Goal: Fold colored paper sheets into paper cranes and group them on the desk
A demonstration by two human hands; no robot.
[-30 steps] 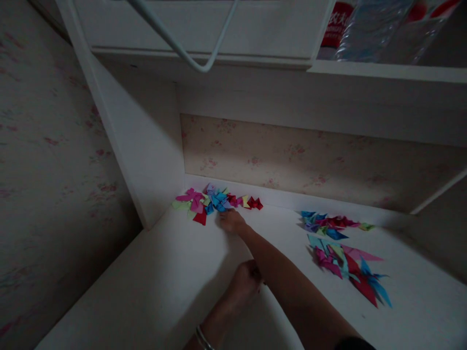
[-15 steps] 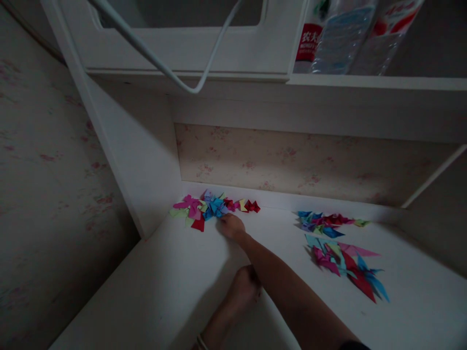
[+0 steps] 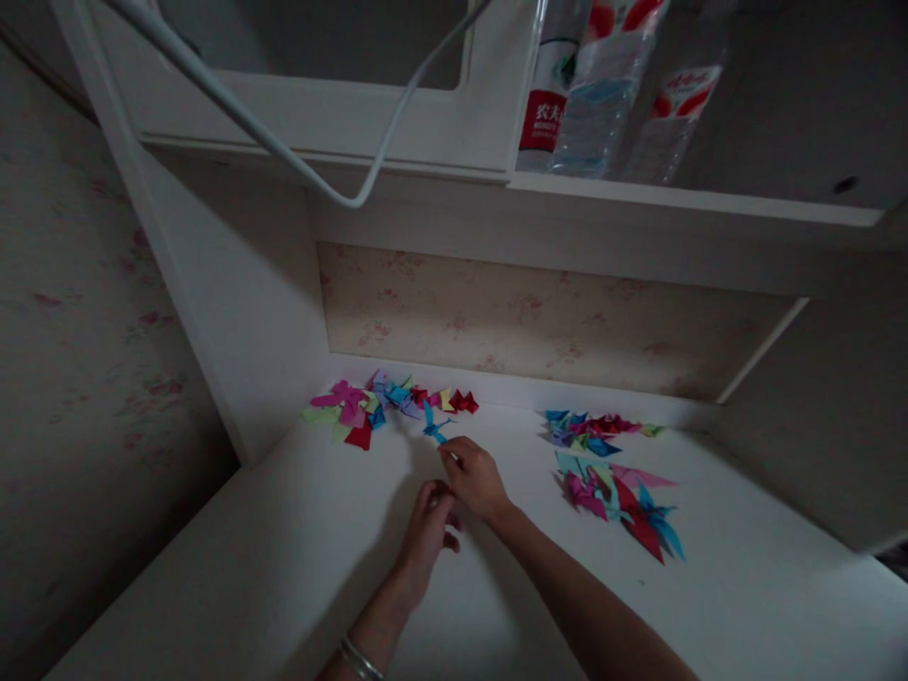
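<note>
I pinch blue origami crane (image 3: 431, 429) by near tip in right hand (image 3: 477, 478); crane stretches away, slightly left. Left hand (image 3: 424, 530) half-curled just below, farther off; can't tell if holding anything.

Looks like a home to me; cream wallpaper with small pinkish flowers (image 3: 529, 322), a broad white desk (image 3: 234, 567) under a boxy white cupboard (image 3: 440, 128), and 3 clear plastic bottles with red-and-white labels (image 3: 600, 104) on an open white shelf (image 3: 709, 203); can't tell which room
</note>
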